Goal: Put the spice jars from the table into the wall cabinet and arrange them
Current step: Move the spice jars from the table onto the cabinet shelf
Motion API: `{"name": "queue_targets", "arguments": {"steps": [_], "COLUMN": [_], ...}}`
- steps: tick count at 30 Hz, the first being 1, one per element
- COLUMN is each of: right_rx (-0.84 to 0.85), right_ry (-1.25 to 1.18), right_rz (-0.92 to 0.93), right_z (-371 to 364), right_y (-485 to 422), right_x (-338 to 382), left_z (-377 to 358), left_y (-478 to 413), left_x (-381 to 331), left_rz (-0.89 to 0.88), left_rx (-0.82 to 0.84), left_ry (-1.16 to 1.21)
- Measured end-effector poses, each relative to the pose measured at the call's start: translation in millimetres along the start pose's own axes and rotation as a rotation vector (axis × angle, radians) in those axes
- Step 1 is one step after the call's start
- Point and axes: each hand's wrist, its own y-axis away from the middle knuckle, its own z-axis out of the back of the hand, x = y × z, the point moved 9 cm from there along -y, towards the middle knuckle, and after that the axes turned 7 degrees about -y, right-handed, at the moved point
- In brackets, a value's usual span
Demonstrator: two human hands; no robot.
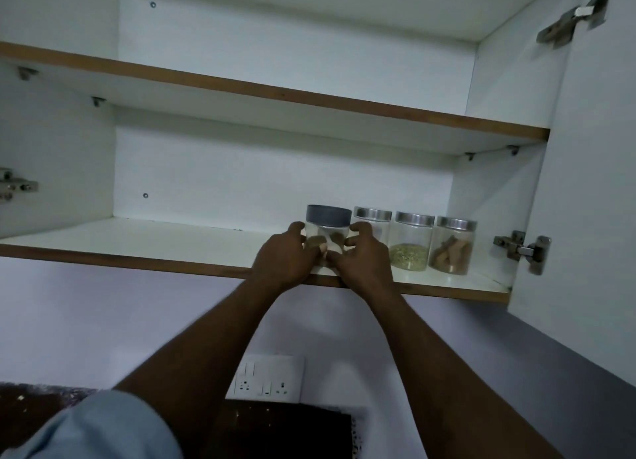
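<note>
While the cabinet [282, 176] is being seen from below with its door [585, 149] swung wide to the right, the lower shelf [137, 238] is being filled from its right end. The upper shelf [241, 87] is showing nothing on the part that can be seen.

Three steel-lidded jars are standing in a row near the shelf's front edge: a stick jar [452, 247] furthest right, a seed jar [410, 242] beside it, and a third jar [372, 223] partly hidden behind the right hand [364, 259]. They are standing close together; whether they are touching cannot be told.

A grey-lid jar [327, 229] is being held upright at the left end of that row, just beside the third jar. It is being clasped from both sides: the left hand [285, 255] is being wrapped round its left flank and the right hand round its right, each grip closed on the glass. Whether its base is already resting on the shelf is hidden by the fingers.

The step in hand is judged to be the setting and lining up of this fourth jar. Next, a gentle nudge into line with its neighbours is being called for, followed by both grips being opened without the jar being tipped or the row being knocked. No worktop is in view, so how many jars are left cannot be told.
</note>
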Motion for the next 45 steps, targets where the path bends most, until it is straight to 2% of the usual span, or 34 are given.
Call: {"name": "queue_targets", "arguments": {"steps": [5, 9, 15, 21, 24, 26, 28, 32, 35, 37, 39, 42, 45], "right_rx": [-0.134, -0.160, -0.143, -0.135, -0.108, -0.041, 0.077, 0.526, 0.810, 0.927, 0.982, 1.104, 1.169], "right_ry": [0.115, 0.209, 0.217, 0.057, -0.019, -0.123, -0.129, -0.058, 0.113, 0.166, 0.176, 0.088, 0.082], "right_rz": [0.087, 0.113, 0.116, 0.135, 0.199, 0.143, 0.059, -0.186, -0.290, -0.285, -0.247, -0.286, -0.280], "right_z": [-1.8, -7.6, -5.9, -5.6, -28.1, -54.6, -91.2, -182.7, -232.6, -251.9, -265.5, -287.3, -306.3], "right_y": [0.4, -0.1, 1.3, 46.8, 103.7, 150.6, 205.3, 336.2, 427.8, 475.6, 508.3, 547.1, 580.0], "right_x": [-6.6, -7.6, -6.5, 14.2, 22.8, 8.3, -19.1, -80.5, -111.6, -117.5, -117.2, -110.2, -102.0], "left_z": [-0.4, -2.5, -3.8, 16.1, 21.9, 16.9, -5.4, -61.7, -92.1, -97.5, -101.7, -99.2, -91.8], "left_y": [5.0, 7.1, 10.9, 68.7, 123.4, 169.4, 222.2, 343.7, 436.3, 483.7, 517.7, 556.0, 587.9], "left_x": [-2.6, -5.8, -6.4, -20.5, -16.1, 6.2, 46.3, 143.4, 197.3, 228.4, 249.7, 281.0, 303.4], "left_rz": [-0.024, -0.031, -0.044, -0.230, -0.296, -0.255, -0.178, -0.024, 0.049, 0.163, 0.176, 0.217, 0.244], "left_rx": [-0.153, -0.184, -0.156, -0.214, -0.216, -0.189, -0.057, 0.345, 0.574, 0.637, 0.693, 0.781, 0.798], "left_ry": [-0.191, -0.286, -0.379, -0.306, -0.147, -0.064, -0.069, -0.146, -0.191, -0.244, -0.281, -0.344, -0.442]}}
